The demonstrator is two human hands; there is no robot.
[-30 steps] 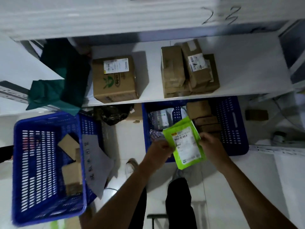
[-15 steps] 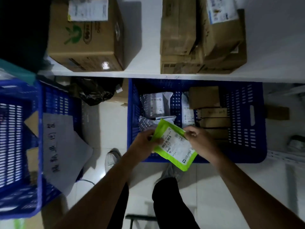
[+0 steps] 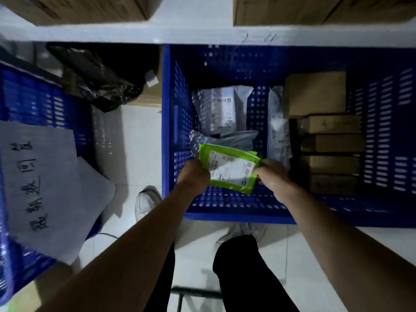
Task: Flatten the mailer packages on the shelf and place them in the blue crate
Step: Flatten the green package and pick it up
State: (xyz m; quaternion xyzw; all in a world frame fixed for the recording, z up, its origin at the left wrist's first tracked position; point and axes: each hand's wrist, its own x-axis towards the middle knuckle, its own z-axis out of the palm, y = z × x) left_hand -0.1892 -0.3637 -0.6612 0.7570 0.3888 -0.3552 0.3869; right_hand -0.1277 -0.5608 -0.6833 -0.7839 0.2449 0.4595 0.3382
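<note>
Holding a green mailer [image 3: 229, 168] between them, both hands reach down into the blue crate [image 3: 168, 131] that stands on the floor under the white shelf [image 3: 180, 33]. The left hand [image 3: 194, 175] grips the mailer's left edge with curled fingers, and the right hand [image 3: 273, 176] pinches its right edge, fingers closed on it. The mailer lies nearly flat, white label up, inside the crate's near-left part, just in front of a crumpled grey mailer [image 3: 225, 138]. Whether it touches the crate bottom cannot be told.

Farther back in the crate, more grey mailers [image 3: 218, 109] lean upright. To the right sit a brown box [image 3: 315, 93] and a row of flat cardboard boxes [image 3: 331, 145].

A second blue crate [image 3: 45, 102] stands at the left, with a handwritten paper sheet [image 3: 45, 176] draped over its side. A black bag [image 3: 101, 82] lies between the two crates, below the shelf. One white shoe [image 3: 146, 203] shows on the pale floor [image 3: 135, 143].
</note>
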